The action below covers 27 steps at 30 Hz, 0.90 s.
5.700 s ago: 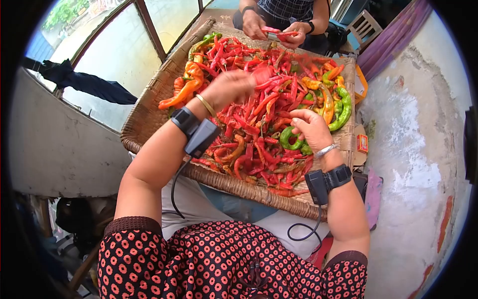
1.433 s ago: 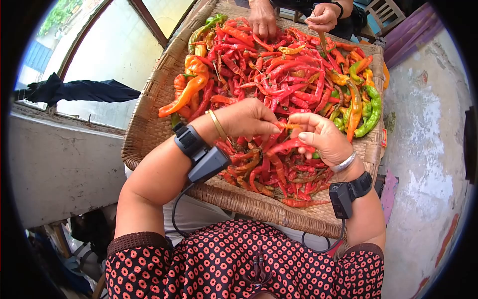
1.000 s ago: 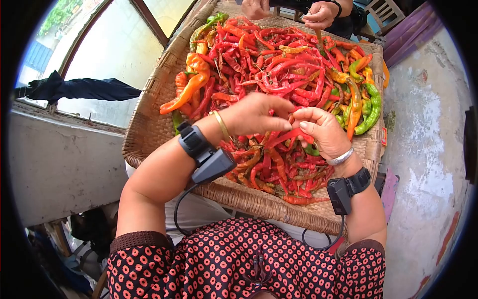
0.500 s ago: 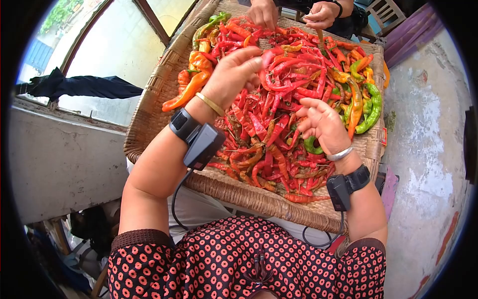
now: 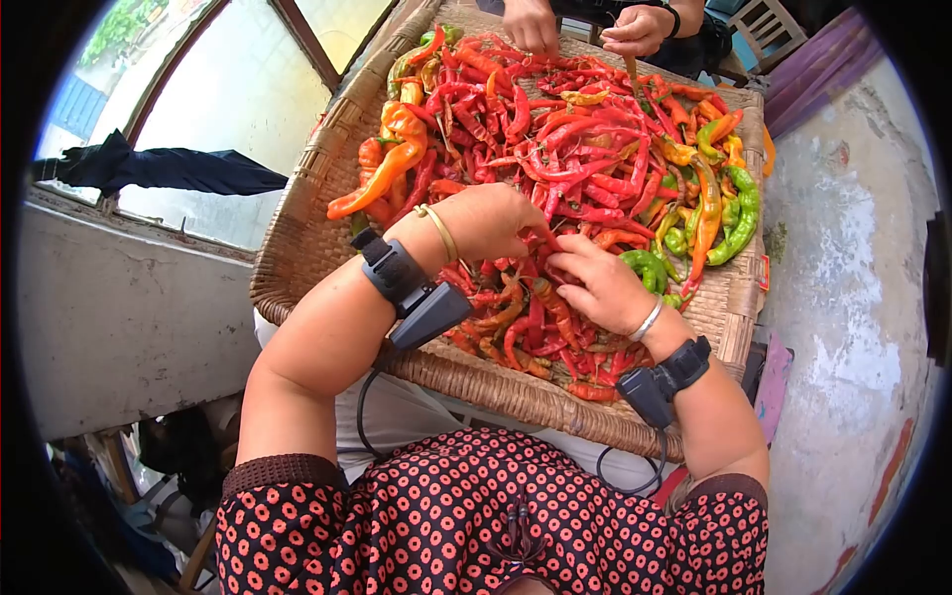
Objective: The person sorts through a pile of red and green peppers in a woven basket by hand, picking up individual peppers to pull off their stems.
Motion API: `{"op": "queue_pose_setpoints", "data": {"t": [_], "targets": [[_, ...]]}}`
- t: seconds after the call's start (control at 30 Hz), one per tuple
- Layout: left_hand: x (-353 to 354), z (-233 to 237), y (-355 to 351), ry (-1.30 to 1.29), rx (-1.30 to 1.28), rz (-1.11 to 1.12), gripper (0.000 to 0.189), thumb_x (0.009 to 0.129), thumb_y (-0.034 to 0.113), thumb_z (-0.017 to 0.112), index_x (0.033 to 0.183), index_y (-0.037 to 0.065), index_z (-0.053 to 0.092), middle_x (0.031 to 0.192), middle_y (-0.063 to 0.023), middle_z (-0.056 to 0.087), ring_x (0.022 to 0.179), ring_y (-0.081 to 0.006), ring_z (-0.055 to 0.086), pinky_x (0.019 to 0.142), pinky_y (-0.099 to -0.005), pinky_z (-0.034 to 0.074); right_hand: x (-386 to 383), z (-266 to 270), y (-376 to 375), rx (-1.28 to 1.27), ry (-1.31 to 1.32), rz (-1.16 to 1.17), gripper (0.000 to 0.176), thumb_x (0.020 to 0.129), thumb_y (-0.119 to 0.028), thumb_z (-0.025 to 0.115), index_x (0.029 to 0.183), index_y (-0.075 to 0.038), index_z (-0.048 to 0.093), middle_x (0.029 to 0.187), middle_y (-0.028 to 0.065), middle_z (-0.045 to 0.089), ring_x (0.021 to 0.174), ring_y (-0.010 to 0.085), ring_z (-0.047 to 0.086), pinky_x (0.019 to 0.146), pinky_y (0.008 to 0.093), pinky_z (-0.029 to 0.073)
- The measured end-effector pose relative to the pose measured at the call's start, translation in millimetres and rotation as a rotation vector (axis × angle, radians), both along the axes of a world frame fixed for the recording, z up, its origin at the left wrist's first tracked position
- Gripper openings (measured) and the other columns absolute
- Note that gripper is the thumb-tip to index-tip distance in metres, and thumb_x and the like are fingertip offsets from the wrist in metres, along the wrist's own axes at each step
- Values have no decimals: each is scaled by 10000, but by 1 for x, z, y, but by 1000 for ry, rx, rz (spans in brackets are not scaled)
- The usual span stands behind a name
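Observation:
My left hand [image 5: 488,220], with a yellow bangle at its wrist, is over the middle of the chili pile. Its fingers are closed on a red chili pepper [image 5: 543,242], partly hidden by the hand. Close beside it, my right hand [image 5: 607,286], wearing a silver bangle, reaches in with thumb and fingers apart. Its fingertips rest at the red peppers near the left hand's fingers. Red chili peppers [image 5: 585,149] are heaped in a woven tray [image 5: 297,238]. Darker, wrinkled peppers [image 5: 550,317] lie nearest me.
Orange peppers [image 5: 382,183] lie along the left side, green peppers [image 5: 739,220] along the right. Across the tray, another person's hands [image 5: 640,30] work at the far edge. A folded dark umbrella [image 5: 188,171] hangs by the window at left. A stained wall [image 5: 843,278] stands at right.
My left hand has come back from the far part of the heap toward me and closed on a pepper. My right hand has moved slightly left and down, meeting it.

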<state>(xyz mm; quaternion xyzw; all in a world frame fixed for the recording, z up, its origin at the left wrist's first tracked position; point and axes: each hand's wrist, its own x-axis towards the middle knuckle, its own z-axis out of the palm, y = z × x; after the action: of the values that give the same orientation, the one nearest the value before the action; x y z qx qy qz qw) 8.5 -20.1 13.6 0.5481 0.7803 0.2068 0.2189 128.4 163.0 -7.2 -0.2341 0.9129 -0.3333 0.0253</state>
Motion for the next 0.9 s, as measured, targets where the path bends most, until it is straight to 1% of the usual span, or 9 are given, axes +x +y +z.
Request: {"op": "queue_pose_setpoints", "data": {"t": [0.07, 0.13, 0.17, 0.23, 0.27, 0.53, 0.73, 0.83, 0.9], "targets": [[0, -6, 1, -39, 147, 15, 290, 697, 127, 634, 979, 68, 614, 827, -106, 623, 735, -246, 602, 685, -342, 478, -6, 1, 5, -167, 66, -18, 279, 771, -91, 563, 1029, 14, 558, 1067, 117, 515, 895, 247, 575, 690, 315, 484], [3, -5, 3, -76, 294, 35, 285, 727, 138, 642, 996, 52, 602, 820, -86, 625, 705, -216, 603, 660, -322, 481, -3, 38, 3, -604, -577, -237, 274, 818, -95, 531, 1065, 21, 554, 1051, 73, 524, 827, 154, 595, 560, 231, 473], [7, -2, 5, -284, 300, 116, 275, 755, 162, 643, 995, 37, 593, 803, -54, 616, 685, -165, 585, 634, -288, 474, -3, 38, 6, -745, -551, -236, 275, 855, -102, 490, 1090, 29, 547, 1022, 47, 532, 786, 101, 596, 493, 172, 440], [10, 4, 8, -706, 205, 254, 265, 807, 221, 633, 981, 27, 587, 760, 27, 581, 629, -39, 507, 559, -200, 438, -2, 38, 12, -965, -612, -247, 290, 863, -136, 506, 1097, 32, 541, 972, 66, 561, 769, 123, 607, 500, 183, 452], [10, 5, 8, -707, 202, 255, 265, 807, 221, 633, 981, 27, 587, 760, 27, 581, 629, -39, 507, 559, -200, 438, -2, 38, 14, -1053, -634, -247, 301, 866, -151, 513, 1107, 28, 535, 957, 70, 572, 762, 125, 609, 500, 185, 454], [18, 0, 14, -1039, 170, 324, 161, 825, 229, 610, 831, 70, 627, 642, 75, 538, 553, -4, 459, 491, -161, 373, -1, 32, 15, -1276, -738, -212, 341, 868, -167, 515, 1161, 7, 491, 921, 74, 603, 747, 125, 609, 505, 192, 465], [-3, 11, 4, -871, 227, 391, 167, 844, 211, 583, 790, 58, 617, 638, 58, 548, 520, -8, 460, 479, -157, 379, -4, 27, 19, -1278, -755, -295, 307, 860, -169, 526, 1117, -2, 513, 936, 60, 602, 741, 123, 605, 506, 194, 462], [-18, 11, 4, -854, 632, 705, 264, 849, 203, 575, 1064, 50, 588, 745, 32, 582, 524, -23, 483, 484, -161, 394, -5, 26, 21, -1332, -787, -340, 286, 859, -165, 524, 1100, -9, 521, 933, 51, 602, 752, 126, 602, 539, 211, 468], [-15, 9, 5, -753, 645, 809, 385, 851, 200, 572, 1192, 39, 499, 843, -2, 595, 555, -32, 496, 506, -174, 421, -5, 26, 19, -1362, -819, -345, 277, 860, -161, 521, 1094, -13, 523, 927, 47, 603, 759, 128, 600, 566, 223, 473]]}}
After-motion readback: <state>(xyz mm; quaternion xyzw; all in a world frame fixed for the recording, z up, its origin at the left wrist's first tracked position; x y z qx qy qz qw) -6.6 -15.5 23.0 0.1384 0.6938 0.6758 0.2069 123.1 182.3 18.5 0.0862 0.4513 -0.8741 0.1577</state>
